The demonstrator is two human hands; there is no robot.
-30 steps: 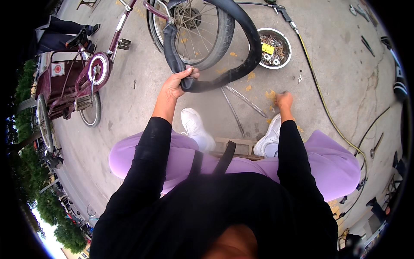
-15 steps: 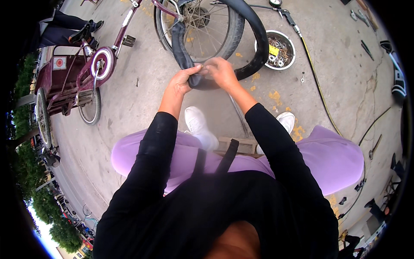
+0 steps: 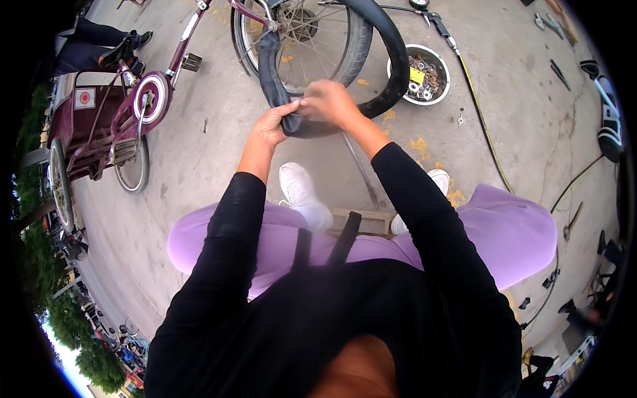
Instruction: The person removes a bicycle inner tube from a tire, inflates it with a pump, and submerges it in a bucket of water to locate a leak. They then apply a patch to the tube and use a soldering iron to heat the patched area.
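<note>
My left hand (image 3: pixel 272 126) grips a limp black inner tube (image 3: pixel 391 50) at its lower bend, thumb pointing right. My right hand (image 3: pixel 332 106) meets it there, fingers curled and pressed close to the left thumb; what they pinch is too small and blurred to make out. The tube hangs in a loose loop at a bicycle's front wheel (image 3: pixel 352 66), whose spokes and purple fork (image 3: pixel 249 13) show above. A long metal bar (image 3: pixel 358 166) lies on the concrete below my hands.
A steel bowl (image 3: pixel 424 101) of small metal parts sits right of the wheel, beside an air gun (image 3: pixel 442 26) and hose (image 3: pixel 484 126). A purple tricycle (image 3: pixel 86 126) stands at left, near another person's legs (image 3: pixel 99 40). Scattered tools (image 3: pixel 557 73) lie at right.
My right hand has come up and left from beside the right shoe to the tube at my left hand. My left hand stays on the tube, slightly shifted.
</note>
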